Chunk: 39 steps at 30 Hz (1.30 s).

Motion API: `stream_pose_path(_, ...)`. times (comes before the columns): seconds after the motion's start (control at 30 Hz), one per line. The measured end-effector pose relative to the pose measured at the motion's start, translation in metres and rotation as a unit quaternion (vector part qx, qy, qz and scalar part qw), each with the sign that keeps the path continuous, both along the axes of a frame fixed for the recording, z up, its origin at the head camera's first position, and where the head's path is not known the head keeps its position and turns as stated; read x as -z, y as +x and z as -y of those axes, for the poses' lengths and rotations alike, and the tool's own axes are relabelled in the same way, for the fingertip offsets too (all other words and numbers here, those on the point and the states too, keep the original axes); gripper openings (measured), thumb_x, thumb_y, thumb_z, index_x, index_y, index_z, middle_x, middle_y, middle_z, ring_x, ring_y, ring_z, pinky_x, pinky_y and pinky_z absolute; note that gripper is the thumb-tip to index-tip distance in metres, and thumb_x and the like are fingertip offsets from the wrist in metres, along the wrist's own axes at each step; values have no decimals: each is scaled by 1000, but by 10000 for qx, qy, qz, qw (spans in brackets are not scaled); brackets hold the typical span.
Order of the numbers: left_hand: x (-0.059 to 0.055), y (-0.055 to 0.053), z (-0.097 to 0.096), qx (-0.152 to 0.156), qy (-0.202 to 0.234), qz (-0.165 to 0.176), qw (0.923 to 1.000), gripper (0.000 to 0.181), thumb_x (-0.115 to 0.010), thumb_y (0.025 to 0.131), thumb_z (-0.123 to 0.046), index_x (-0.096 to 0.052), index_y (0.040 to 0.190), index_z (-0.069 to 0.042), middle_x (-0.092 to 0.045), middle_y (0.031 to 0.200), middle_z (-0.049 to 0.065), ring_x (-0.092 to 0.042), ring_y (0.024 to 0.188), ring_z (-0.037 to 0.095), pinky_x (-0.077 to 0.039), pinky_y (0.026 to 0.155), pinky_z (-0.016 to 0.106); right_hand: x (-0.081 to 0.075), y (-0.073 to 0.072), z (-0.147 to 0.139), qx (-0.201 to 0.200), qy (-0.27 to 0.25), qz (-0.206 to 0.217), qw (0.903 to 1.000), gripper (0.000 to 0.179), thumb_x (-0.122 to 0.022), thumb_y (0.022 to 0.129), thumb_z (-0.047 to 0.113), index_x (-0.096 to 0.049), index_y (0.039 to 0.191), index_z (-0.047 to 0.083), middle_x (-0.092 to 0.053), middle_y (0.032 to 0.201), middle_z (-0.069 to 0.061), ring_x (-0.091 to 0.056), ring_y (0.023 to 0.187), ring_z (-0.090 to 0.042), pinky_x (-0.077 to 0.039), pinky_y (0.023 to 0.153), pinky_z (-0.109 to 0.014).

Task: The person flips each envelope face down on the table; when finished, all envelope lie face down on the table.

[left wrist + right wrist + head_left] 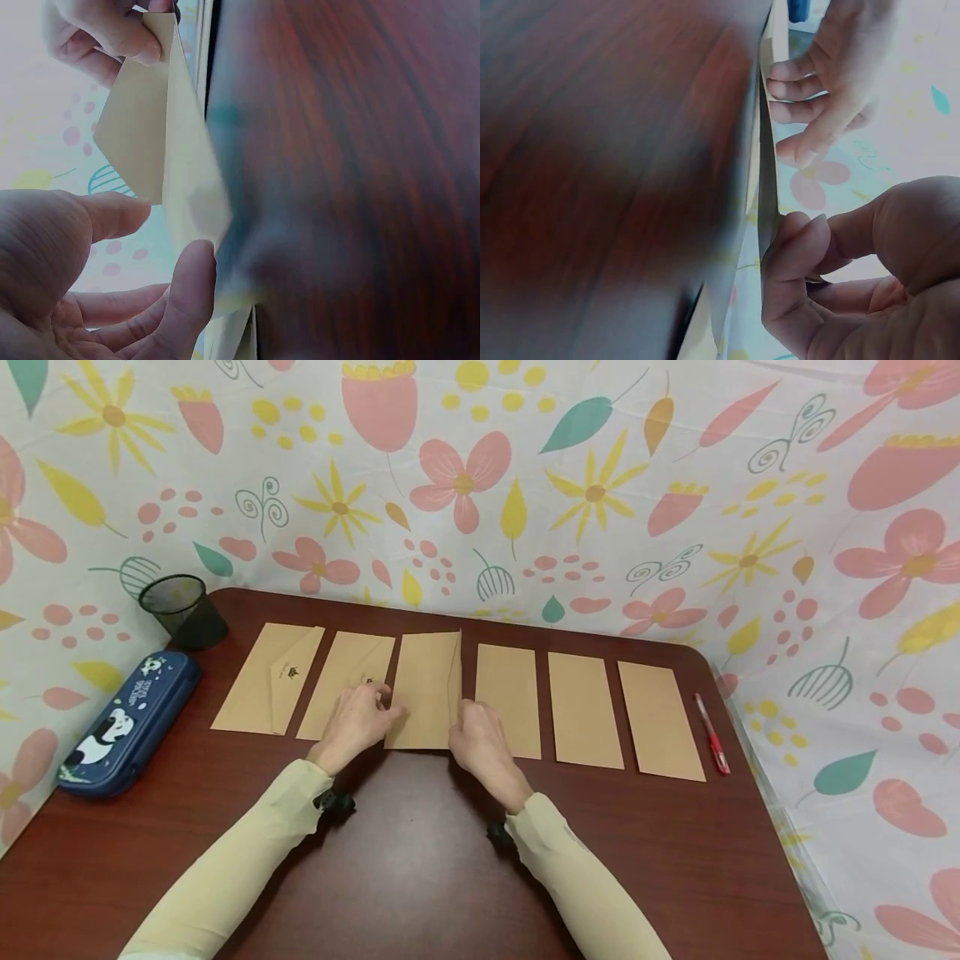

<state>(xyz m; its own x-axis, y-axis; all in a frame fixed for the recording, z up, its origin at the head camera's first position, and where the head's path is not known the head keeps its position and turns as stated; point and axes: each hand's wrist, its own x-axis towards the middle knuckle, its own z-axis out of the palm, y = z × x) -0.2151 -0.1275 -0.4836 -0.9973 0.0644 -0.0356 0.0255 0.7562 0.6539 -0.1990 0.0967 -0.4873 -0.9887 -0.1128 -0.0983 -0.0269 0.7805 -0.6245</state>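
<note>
A brown paper envelope (424, 693) in the middle of a row is under both hands, its flap (455, 668) along the right side. My right hand (483, 743) pinches that side near the lower corner, thumb against curled fingers in the right wrist view. At the opposite edge is my left hand (356, 722), its thumb and fingers spread apart with the fingertips right at the paper. The left wrist view shows the envelope (191, 165) edge-on, its flap (139, 124) folded outward. Left of it, a second envelope (352, 656) with a small crown mark lies partly behind my left hand.
Another crown-marked envelope (255, 685) lies at the far left. On the right are three plain envelopes (506, 693), then a red pen (712, 735). A blue panda pencil case (127, 722) and black mesh pen holder (183, 610) stand at left on the dark table (405, 877).
</note>
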Motion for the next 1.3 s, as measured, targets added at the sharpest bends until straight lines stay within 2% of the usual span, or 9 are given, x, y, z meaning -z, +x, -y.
stream_pose_path(0.1,6,-2,3,32,90,87,9999,61,-73,97,-45,-69,136,1,-78,93,10,-66,67,19,-50,60,33,-19,11,1,16,-81,-87,9999,20,-54,100,3,-52,81,8,-56,89,-10,-50,78,-25,-46,64,-37)
stream_pose_path(0.27,-23,14,-3,26,278,113,9995,59,-72,100,-39,-67,137,6,-79,92,15,-66,63,19,-52,68,32,-48,27,4,137,-233,-93,9996,26,-54,104,3,-70,122,-7,-71,126,-23,-67,112,-32,-58,94,-46)
stream_pose_path(0.37,-27,16,-5,33,344,24,9994,57,-72,101,-37,-68,137,7,-78,89,12,-63,57,15,-52,70,32,-52,30,3,157,-214,-133,9996,43,-53,106,3,-62,146,-10,-66,146,-27,-63,138,-37,-55,113,-49)
stream_pose_path(0.5,-31,16,-5,150,605,-35,9980,55,-74,100,-32,-68,137,7,-78,90,13,-65,58,13,-54,70,31,-52,29,-1,134,-263,-173,9994,46,-53,107,4,-58,150,-10,-62,154,-28,-59,146,-40,-52,119,-50)
stream_pose_path(0.63,-32,14,-2,242,1024,182,9943,54,-74,101,-27,-64,142,7,-80,95,18,-70,58,14,-55,56,29,-43,23,-8,55,-516,-113,9986,49,-53,107,7,-56,153,-9,-68,143,-29,-77,94,-29,-63,86,-41)
stream_pose_path(0.73,-33,12,0,188,1210,417,9916,55,-74,102,-27,-62,146,4,-80,104,20,-70,59,11,-53,48,28,-31,17,-16,-78,-786,-46,9969,53,-54,108,14,-53,156,-8,-76,123,-24,-57,55,-15,-52,58,-30)
stream_pose_path(0.83,-34,11,1,143,1263,515,9906,54,-75,103,-26,-61,147,2,-80,110,22,-71,61,10,-54,55,26,-29,16,-19,-196,-1045,-88,9943,54,-55,106,15,-54,154,-9,-77,110,-19,-57,62,-9,-48,57,-23)
stream_pose_path(1.03,-35,10,2,112,1360,575,9890,54,-76,103,-24,-61,148,1,-81,110,23,-73,61,11,-60,64,27,-47,21,-14,40,-1517,180,9883,53,-70,104,18,-59,151,-5,-73,114,-15,-63,75,-14,-49,65,-24)
stream_pose_path(1.3,-34,7,2,61,1599,662,9849,54,-77,102,-21,-61,149,1,-78,101,20,-71,57,8,-66,64,35,-47,15,-6,421,-1366,351,9891,72,-86,95,29,-57,154,-3,-65,99,-4,-55,78,-13,-46,73,-26)
